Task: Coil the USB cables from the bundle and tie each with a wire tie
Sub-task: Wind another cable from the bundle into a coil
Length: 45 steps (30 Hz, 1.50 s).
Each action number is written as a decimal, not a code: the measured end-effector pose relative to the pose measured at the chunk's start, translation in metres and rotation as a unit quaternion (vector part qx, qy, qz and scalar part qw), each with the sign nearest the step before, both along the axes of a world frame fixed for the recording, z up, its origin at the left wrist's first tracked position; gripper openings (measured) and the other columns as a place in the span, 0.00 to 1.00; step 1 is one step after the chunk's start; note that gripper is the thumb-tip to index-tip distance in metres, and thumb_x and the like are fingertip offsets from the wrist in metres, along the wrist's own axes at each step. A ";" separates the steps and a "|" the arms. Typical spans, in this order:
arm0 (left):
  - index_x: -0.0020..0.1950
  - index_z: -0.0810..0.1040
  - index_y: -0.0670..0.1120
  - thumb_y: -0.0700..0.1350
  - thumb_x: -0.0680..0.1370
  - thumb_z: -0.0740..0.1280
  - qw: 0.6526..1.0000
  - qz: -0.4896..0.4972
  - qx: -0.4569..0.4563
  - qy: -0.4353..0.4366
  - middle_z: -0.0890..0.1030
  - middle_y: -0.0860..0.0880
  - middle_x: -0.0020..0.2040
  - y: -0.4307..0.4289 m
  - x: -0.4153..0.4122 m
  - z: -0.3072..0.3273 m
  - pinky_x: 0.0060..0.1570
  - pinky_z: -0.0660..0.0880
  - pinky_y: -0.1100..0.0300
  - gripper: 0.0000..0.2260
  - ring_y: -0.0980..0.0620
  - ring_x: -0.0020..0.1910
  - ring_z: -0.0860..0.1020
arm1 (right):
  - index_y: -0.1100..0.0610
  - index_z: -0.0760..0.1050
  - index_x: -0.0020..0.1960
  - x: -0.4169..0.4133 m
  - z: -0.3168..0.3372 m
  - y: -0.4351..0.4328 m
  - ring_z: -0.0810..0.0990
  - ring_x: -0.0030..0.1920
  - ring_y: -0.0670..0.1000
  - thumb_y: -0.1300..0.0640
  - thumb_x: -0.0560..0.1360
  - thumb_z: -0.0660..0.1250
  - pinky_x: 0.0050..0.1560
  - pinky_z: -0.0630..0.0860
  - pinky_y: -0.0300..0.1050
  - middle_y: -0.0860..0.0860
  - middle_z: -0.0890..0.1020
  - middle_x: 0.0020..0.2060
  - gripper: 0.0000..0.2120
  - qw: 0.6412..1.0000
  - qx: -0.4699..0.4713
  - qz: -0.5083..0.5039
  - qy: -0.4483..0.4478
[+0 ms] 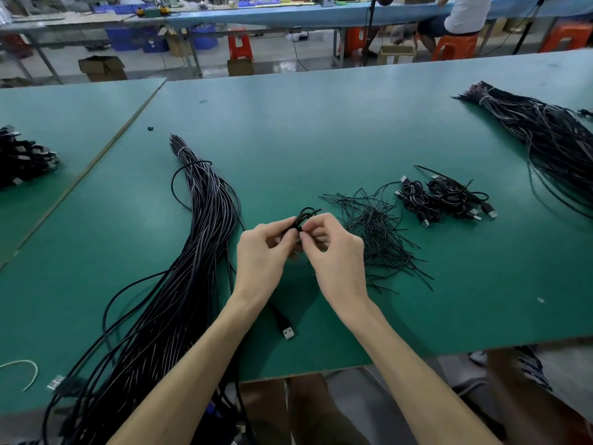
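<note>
A small coil of black USB cable (304, 216) is held above the green table (321, 123) between both hands. My left hand (263, 252) grips the coil from the left. My right hand (333, 248) pinches it at the middle from the right, where a thin black wire tie seems to wrap it. The cable's USB plug (287, 331) hangs down between my forearms. The long bundle of black cables (195, 245) lies to the left. A loose heap of wire ties (378, 232) lies just right of my hands.
Several tied coils (446, 199) lie beyond the ties at the right. A second big cable bundle (545, 133) is at the far right, and another pile of cables (22, 159) at the left edge. Behind the table are benches, stools, boxes and a seated person.
</note>
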<state>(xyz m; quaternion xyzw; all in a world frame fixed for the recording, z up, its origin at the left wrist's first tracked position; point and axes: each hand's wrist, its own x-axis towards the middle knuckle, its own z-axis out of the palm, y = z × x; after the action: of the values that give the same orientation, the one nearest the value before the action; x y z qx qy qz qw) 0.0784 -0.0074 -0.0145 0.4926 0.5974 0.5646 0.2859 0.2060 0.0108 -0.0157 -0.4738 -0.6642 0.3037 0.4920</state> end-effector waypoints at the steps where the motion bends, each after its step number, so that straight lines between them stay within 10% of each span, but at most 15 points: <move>1: 0.59 0.85 0.41 0.34 0.79 0.70 0.999 -0.003 0.000 -0.033 0.87 0.45 0.43 0.000 0.000 0.000 0.45 0.83 0.55 0.10 0.51 0.36 0.84 | 0.54 0.80 0.51 0.000 0.000 0.000 0.84 0.44 0.43 0.61 0.78 0.72 0.50 0.82 0.42 0.44 0.84 0.41 0.04 1.000 -0.007 0.005 0.004; 13: 0.58 0.84 0.39 0.36 0.79 0.71 0.960 -0.016 -0.032 -0.279 0.87 0.40 0.46 0.000 -0.006 -0.001 0.47 0.81 0.59 0.09 0.48 0.40 0.83 | 0.54 0.79 0.52 0.002 -0.002 0.006 0.85 0.50 0.46 0.57 0.80 0.70 0.53 0.83 0.54 0.47 0.85 0.45 0.02 0.990 -0.107 0.041 0.078; 17: 0.60 0.83 0.37 0.36 0.79 0.72 0.943 -0.026 -0.035 -0.331 0.87 0.39 0.48 -0.001 -0.007 0.001 0.47 0.81 0.61 0.11 0.49 0.40 0.84 | 0.55 0.83 0.55 0.001 -0.003 0.007 0.86 0.47 0.42 0.60 0.82 0.66 0.48 0.83 0.45 0.43 0.87 0.42 0.07 0.990 -0.107 0.074 0.049; 24: 0.60 0.84 0.38 0.35 0.79 0.71 0.964 -0.021 -0.022 -0.265 0.86 0.38 0.47 -0.003 -0.003 0.001 0.48 0.81 0.58 0.10 0.47 0.41 0.83 | 0.57 0.84 0.52 0.002 -0.005 0.009 0.83 0.43 0.39 0.61 0.82 0.66 0.45 0.73 0.27 0.44 0.86 0.42 0.08 0.993 -0.094 0.073 0.015; 34: 0.58 0.85 0.43 0.36 0.79 0.72 0.983 0.003 0.005 -0.185 0.88 0.44 0.45 -0.004 0.000 0.005 0.46 0.82 0.60 0.08 0.46 0.41 0.86 | 0.54 0.81 0.48 0.000 -0.001 0.007 0.83 0.43 0.41 0.51 0.82 0.67 0.44 0.74 0.30 0.42 0.86 0.40 0.09 0.987 -0.100 0.084 0.089; 41: 0.59 0.85 0.40 0.35 0.79 0.71 0.990 -0.011 0.032 -0.137 0.87 0.42 0.46 -0.005 0.004 0.004 0.44 0.81 0.60 0.09 0.49 0.38 0.86 | 0.58 0.81 0.47 0.002 -0.001 0.009 0.86 0.44 0.49 0.53 0.82 0.68 0.52 0.83 0.50 0.49 0.87 0.40 0.09 0.983 -0.111 0.090 0.113; 45: 0.59 0.85 0.41 0.36 0.79 0.72 0.985 -0.017 0.010 -0.171 0.88 0.43 0.46 -0.005 0.003 0.004 0.47 0.82 0.58 0.09 0.46 0.41 0.86 | 0.54 0.80 0.44 0.002 -0.001 0.007 0.83 0.41 0.44 0.53 0.81 0.70 0.44 0.75 0.32 0.46 0.85 0.38 0.08 0.995 -0.054 0.057 0.066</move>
<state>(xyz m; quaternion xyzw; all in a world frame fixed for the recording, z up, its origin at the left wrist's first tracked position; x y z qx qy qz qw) 0.0817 -0.0125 -0.0109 0.4015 0.5259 0.6413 0.3885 0.2082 0.0175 -0.0168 -0.4404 -0.6389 0.3973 0.4899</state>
